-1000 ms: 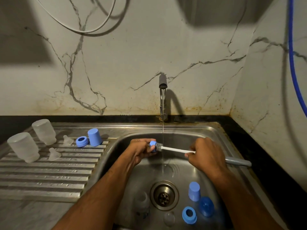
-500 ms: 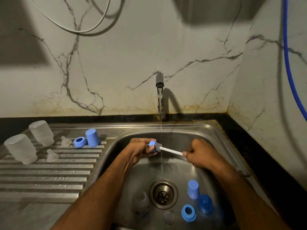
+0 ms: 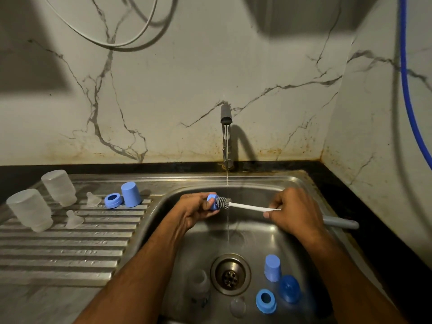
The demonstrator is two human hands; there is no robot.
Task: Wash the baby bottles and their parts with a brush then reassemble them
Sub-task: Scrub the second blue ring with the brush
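Note:
Over the steel sink (image 3: 289, 181), my left hand (image 3: 194, 209) grips a small blue bottle ring (image 3: 212, 202). My right hand (image 3: 297, 213) holds the brush (image 3: 247, 206) by its white stem; the grey bristles poke into the ring under the thin water stream. In the basin lie a blue cap (image 3: 272, 267), a second blue cap (image 3: 289, 288), a blue ring (image 3: 265, 301), a clear bottle (image 3: 198, 286) and a clear teat (image 3: 237, 307). On the drainboard (image 3: 70, 249) stand two clear bottles (image 3: 30, 210) (image 3: 59, 187), two teats (image 3: 93, 199) (image 3: 73, 219), a blue ring (image 3: 113, 200) and a blue cap (image 3: 131, 194).
The tap (image 3: 226, 136) runs at the back of the sink. A drain (image 3: 230, 274) sits in the basin's middle. A black counter (image 3: 350, 190) edges the sink on the right, below the marble wall. A blue hose (image 3: 406, 85) and white cables (image 3: 131, 36) hang on the wall.
My right hand has pulled the brush rightwards, so more bristles show outside the blue ring. The grey handle end sticks out further behind my right hand.

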